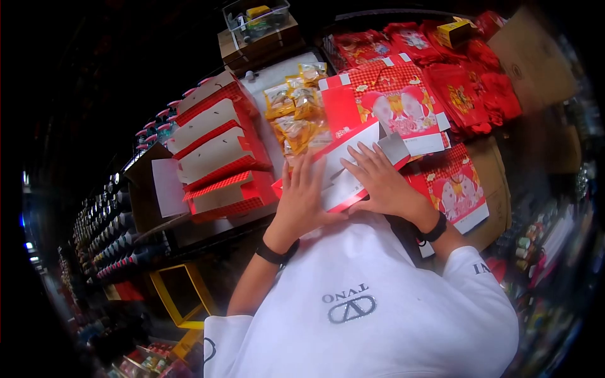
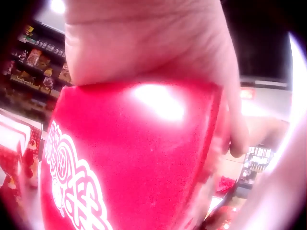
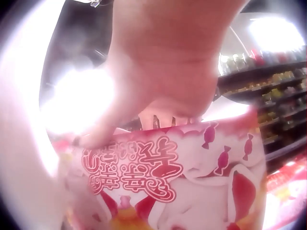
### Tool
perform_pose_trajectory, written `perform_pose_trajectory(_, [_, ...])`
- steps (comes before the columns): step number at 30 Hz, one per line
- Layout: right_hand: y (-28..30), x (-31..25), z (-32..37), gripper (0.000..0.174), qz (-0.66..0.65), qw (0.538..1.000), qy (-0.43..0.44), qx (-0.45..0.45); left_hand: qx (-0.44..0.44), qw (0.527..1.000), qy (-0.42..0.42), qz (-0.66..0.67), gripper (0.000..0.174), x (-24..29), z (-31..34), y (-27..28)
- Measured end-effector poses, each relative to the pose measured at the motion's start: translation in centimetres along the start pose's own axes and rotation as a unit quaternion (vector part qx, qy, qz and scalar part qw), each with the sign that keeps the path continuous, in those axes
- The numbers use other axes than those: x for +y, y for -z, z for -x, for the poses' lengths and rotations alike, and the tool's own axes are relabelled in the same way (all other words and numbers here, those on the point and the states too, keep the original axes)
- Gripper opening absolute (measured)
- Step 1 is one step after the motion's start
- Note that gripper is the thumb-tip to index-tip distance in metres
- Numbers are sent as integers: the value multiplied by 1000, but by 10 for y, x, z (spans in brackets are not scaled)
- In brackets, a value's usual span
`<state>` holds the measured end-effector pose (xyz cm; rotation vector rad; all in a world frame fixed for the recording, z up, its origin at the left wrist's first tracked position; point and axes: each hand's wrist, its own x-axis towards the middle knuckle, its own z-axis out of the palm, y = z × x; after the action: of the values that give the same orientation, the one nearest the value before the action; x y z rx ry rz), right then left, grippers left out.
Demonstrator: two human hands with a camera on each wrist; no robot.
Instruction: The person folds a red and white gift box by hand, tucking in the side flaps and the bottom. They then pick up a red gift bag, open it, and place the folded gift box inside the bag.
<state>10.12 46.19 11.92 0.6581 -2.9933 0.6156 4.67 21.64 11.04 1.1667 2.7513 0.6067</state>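
Observation:
A red carton (image 1: 340, 184) with a white inside and raised flaps stands against the person's white shirt, under both hands. My left hand (image 1: 303, 196) lies over its left end with straight fingers, thumb stretched along the near edge. On the right, my right hand (image 1: 388, 186) spreads its straight fingers over the white and grey flaps. In the left wrist view the palm rests at the top of a plain red side panel (image 2: 139, 163) with white lettering; the fingers are hidden there. The right wrist view shows the thumb on the outer face of a printed panel (image 3: 206, 191), fingers behind its edge.
Several folded red boxes (image 1: 217, 157) stand in a row at left. Golden snack packets (image 1: 296, 107) lie beyond the carton. Flat printed cartons (image 1: 403, 94) are stacked at right, near red bags (image 1: 463, 94). A clear bin (image 1: 257, 17) sits on a cardboard box at the back.

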Motion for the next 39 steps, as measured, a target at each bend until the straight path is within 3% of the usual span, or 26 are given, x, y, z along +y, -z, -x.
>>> perform_pose_trajectory(3, [12, 4, -7, 115, 34, 997, -1, -67, -29, 1000, -4, 1, 133, 5, 3, 7])
perform_pose_trajectory(6, [19, 1, -24, 124, 48, 992, 69, -98, -25, 999, -25, 3, 134, 5, 5, 7])
perform_pose_trajectory(9, [28, -7, -38, 130, 173, 966, 98, -168, -19, 999, -20, 16, 135, 3, 7, 5])
perform_pose_trajectory(18, [24, 4, -55, 132, 85, 975, 72, -192, 29, 999, -20, 38, 127, -7, 10, -3])
perform_pose_trajectory(21, [21, 11, -47, 124, 77, 983, 79, -149, 36, 999, -1, 27, 124, -7, 8, -2])
perform_pose_trajectory(24, [28, 2, -36, 113, 69, 993, 24, -96, 57, 998, 11, 21, 118, -15, 7, 4])
perform_pose_trajectory(25, [28, -1, -30, 101, 52, 995, -3, -90, 66, 998, 22, 10, 112, -21, 8, 4])
perform_pose_trajectory(30, [15, -9, -14, 89, 95, 993, -4, -72, 70, 996, 49, -12, 78, -42, 10, -8])
perform_pose_trajectory(33, [7, -9, -12, 83, 105, 994, -8, -40, 79, 994, 47, -51, 68, -44, 9, -12])
perform_pose_trajectory(39, [5, -16, -9, 68, 44, 999, -2, 20, 18, 998, 40, -51, 65, -42, 3, 14])
